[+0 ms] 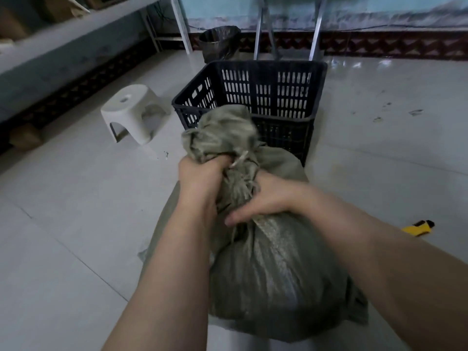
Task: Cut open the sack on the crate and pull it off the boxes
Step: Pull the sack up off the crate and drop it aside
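Note:
A grey-green woven sack (pixel 273 274), full and tied at its neck, lies on the floor in front of me. Its bunched top (pixel 222 133) reaches up over the near rim of a black slatted plastic crate (pixel 273 97). My left hand (pixel 200 178) is closed around the sack's neck just below the bunched top. My right hand (pixel 263 198) grips the neck a little lower, fingers wrapped over the gathered cloth. A yellow and black cutter (pixel 240 228) lies on the floor to the right. No boxes can be seen; the sack hides its contents.
A white plastic stool (pixel 134 112) stands left of the crate. Behind the crate are a lined waste bin (pixel 217 43) and metal table legs (pixel 316 26). A long ledge with cardboard runs along the left wall. Pale tiled floor spreads on both sides.

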